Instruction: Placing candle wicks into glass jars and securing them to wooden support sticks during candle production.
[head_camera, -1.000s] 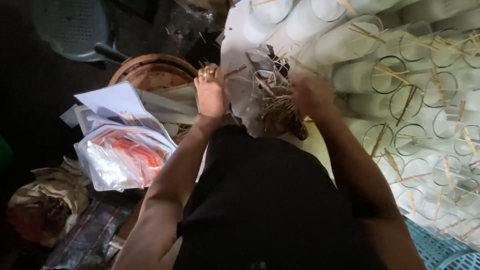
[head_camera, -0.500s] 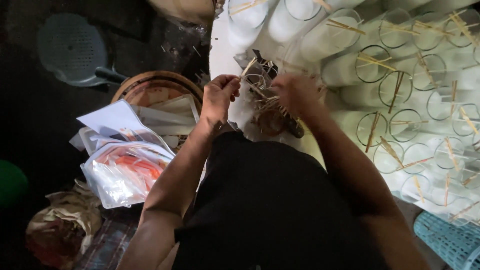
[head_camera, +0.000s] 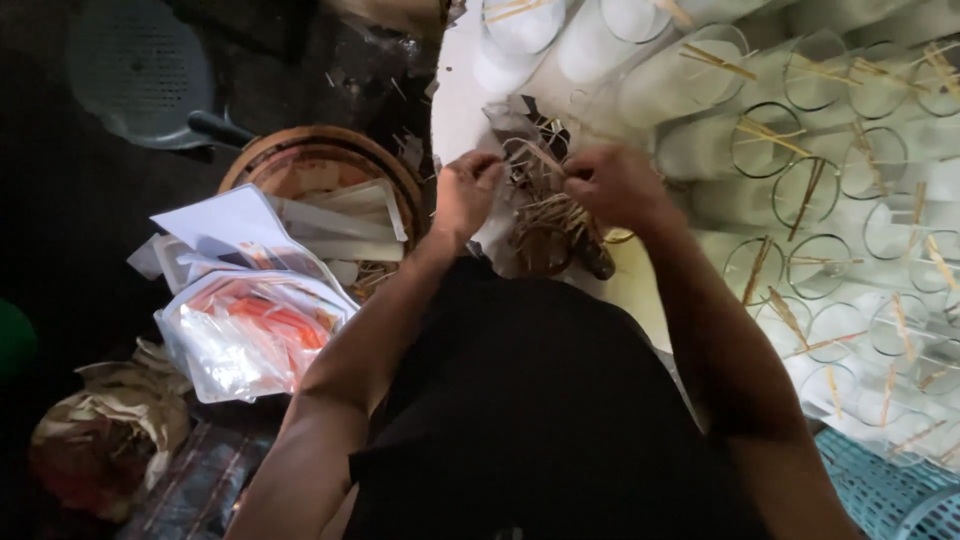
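My left hand (head_camera: 463, 196) and my right hand (head_camera: 612, 185) are close together over a tangle of thin straw-coloured sticks and strips (head_camera: 548, 212) on a white surface (head_camera: 462, 105). Both hands have their fingers pinched on strands of this bundle. A thin strip (head_camera: 540, 155) runs between the two hands. Below the hands a dark ring-shaped piece (head_camera: 545, 250) lies in the tangle. My dark clothed lap fills the lower middle of the view.
Many white cylinders (head_camera: 760, 150) with wire rings and sticks across their mouths lie stacked at right. A round woven basket (head_camera: 325, 175) with papers sits at left, clear plastic bags (head_camera: 250, 335) below it. A blue crate (head_camera: 880, 490) shows at bottom right, a grey stool (head_camera: 135, 70) at top left.
My hands have stayed on the bundle, working the strands; the view has shifted a little so the bundle and cylinders sit lower in the picture.
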